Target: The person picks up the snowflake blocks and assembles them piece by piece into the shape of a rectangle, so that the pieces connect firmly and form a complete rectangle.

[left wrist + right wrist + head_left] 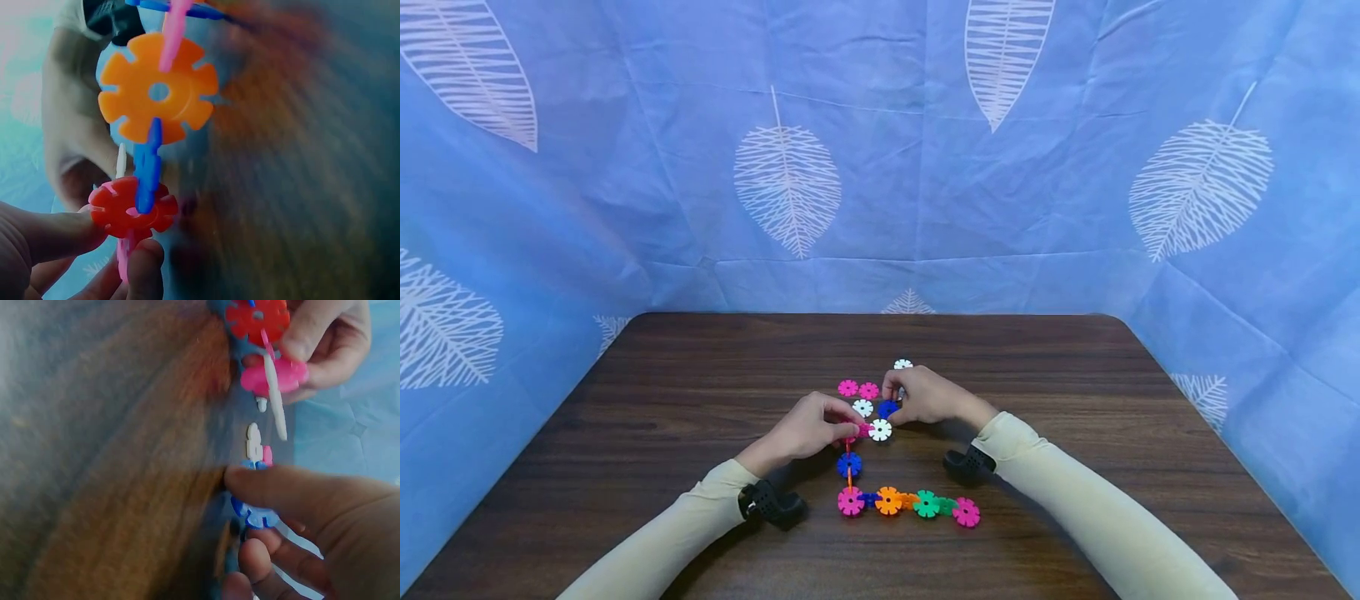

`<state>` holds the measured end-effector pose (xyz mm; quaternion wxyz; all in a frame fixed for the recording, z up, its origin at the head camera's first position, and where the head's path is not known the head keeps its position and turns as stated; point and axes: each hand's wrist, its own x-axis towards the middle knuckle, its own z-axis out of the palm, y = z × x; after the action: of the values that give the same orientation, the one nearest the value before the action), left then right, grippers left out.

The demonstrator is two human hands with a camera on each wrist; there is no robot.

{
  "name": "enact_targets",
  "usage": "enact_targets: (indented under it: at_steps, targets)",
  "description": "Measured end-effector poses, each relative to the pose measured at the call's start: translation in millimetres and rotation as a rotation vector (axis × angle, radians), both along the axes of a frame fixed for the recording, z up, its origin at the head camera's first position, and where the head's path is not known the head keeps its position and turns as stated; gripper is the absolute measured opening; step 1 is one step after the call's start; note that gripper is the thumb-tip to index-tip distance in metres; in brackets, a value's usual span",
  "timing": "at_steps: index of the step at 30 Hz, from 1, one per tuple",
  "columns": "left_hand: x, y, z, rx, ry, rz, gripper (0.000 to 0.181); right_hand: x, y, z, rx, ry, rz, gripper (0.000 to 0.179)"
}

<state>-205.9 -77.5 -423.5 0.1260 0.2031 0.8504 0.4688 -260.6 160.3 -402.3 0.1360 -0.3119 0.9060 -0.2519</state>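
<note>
Our left hand (811,423) pinches disc chain (888,501) | long axis left-right, leg (849,464) points away, white tip (880,430) rightward | our right hand (928,395) pinches blue disc (887,409)

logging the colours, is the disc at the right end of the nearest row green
No, a pink disc sits there, with green discs just to its left.

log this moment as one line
left hand: grips disc chain | right hand: pinches blue disc | two pink discs: on table

Is a brown table (1150,400); carries a multicoloured chain (888,501), with pink discs (847,388) and white discs (862,408) beyond.
</note>
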Motion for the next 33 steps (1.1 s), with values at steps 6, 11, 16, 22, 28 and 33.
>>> enact_targets:
  at_steps: [6,11,16,22,28,33]
  targets:
    - [-1.5,-0.9,0.1,0.028,-0.021,-0.015,0.012,9.8,12,0.1,-0.127,0.046,-0.002,0.013]
    - [-2.7,-0.1,-1.7,0.058,-0.087,0.009,0.012,23.4,24,2.6,-0.214,0.017,-0.039,0.012]
    - [-3.7,1.1,-3.7,0.096,-0.125,0.026,0.013,37.7,32,-1.1,-0.241,-0.016,-0.062,0.012]
    - [-2.9,3.4,-5.3,0.128,-0.153,0.004,0.015,47.7,37,-8.7,-0.259,-0.020,-0.076,0.010]
    - [-2.9,2.9,-6.3,0.125,-0.136,0.024,0.015,51.3,36,-15.8,-0.280,-0.011,-0.101,0.010]
    - [-0.3,3.1,-5.9,0.132,-0.129,-0.005,0.015,54.2,36,-17.8,-0.299,-0.019,-0.116,0.010]
